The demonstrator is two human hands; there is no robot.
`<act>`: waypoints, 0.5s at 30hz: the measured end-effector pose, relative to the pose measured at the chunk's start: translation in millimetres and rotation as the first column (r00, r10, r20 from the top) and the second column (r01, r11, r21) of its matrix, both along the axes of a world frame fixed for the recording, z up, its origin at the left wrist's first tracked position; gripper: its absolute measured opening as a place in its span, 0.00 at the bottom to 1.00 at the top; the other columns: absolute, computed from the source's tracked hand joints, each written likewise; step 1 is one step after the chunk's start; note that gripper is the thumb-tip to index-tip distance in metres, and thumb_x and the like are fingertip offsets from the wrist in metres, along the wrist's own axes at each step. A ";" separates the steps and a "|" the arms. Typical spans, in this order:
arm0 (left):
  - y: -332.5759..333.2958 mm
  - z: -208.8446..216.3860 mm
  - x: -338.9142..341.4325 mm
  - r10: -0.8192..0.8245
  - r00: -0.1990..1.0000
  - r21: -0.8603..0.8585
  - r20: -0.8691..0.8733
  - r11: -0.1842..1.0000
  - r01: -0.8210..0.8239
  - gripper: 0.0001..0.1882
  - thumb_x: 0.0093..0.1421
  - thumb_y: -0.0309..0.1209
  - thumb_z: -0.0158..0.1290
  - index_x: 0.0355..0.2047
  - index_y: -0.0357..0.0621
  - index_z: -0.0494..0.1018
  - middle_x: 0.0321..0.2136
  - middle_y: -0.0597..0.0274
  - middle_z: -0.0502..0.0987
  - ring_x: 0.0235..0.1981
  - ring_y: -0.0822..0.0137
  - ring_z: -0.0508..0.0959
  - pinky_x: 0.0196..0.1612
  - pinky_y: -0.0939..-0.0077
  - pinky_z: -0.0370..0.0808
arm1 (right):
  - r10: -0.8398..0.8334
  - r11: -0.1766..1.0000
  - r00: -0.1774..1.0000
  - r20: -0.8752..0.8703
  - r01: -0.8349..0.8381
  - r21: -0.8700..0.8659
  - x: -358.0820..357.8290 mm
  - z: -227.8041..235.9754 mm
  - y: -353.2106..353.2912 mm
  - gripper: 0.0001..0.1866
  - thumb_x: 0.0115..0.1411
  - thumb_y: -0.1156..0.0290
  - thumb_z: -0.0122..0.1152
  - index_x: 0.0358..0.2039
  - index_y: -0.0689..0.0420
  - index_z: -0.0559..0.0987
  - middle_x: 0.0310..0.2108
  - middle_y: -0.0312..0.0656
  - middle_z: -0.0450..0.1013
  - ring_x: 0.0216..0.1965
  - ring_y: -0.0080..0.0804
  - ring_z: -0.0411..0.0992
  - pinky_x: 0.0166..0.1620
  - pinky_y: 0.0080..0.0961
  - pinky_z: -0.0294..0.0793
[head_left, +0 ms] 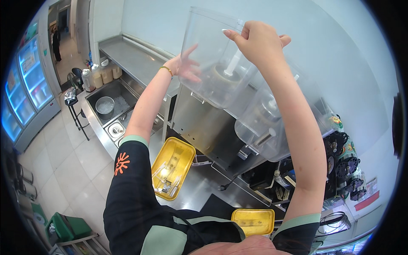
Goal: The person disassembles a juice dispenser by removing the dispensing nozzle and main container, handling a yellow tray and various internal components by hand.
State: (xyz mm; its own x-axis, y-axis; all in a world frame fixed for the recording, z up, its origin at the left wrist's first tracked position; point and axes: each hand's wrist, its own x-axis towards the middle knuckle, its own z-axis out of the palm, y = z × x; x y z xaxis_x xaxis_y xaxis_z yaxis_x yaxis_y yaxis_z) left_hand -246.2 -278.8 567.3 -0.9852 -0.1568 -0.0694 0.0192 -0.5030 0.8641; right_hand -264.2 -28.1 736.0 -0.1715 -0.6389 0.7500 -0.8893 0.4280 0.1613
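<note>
A tall clear plastic drink-dispenser tank (212, 38) stands tilted in view over the steel dispenser machine (195, 121), a white central post (233, 63) showing through its wall. My left hand (187, 66) is at the tank's left side with fingers spread, partly seen through the plastic; whether it bears any weight cannot be told. At the upper right edge of the tank, my right hand (261, 40) is closed with bent fingers, the thumb pointing left along the rim. A second clear tank (259, 123) with a tap on its front sits to the right, partly hidden by my right forearm.
Below lies a yellow tray (189, 159) with small clear and metal parts; another yellow tray (253, 221) is close to my body. A sink (123, 91) with a metal pot (105, 106) and ice is at left, beside several bottles (97, 76). A cable with plug (225, 186) hangs by the machine.
</note>
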 end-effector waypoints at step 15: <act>115.8 -141.6 129.4 0.695 0.610 -0.144 -0.381 0.607 -0.782 0.45 0.51 0.55 0.49 0.63 0.46 0.46 0.57 0.51 0.58 0.55 0.56 0.64 0.57 0.62 0.60 | 0.641 0.761 0.768 -0.010 -0.637 -0.121 93.4 -161.5 166.8 0.13 0.42 0.63 0.64 0.32 0.40 0.77 0.38 0.30 0.74 0.40 0.25 0.72 0.52 0.34 0.47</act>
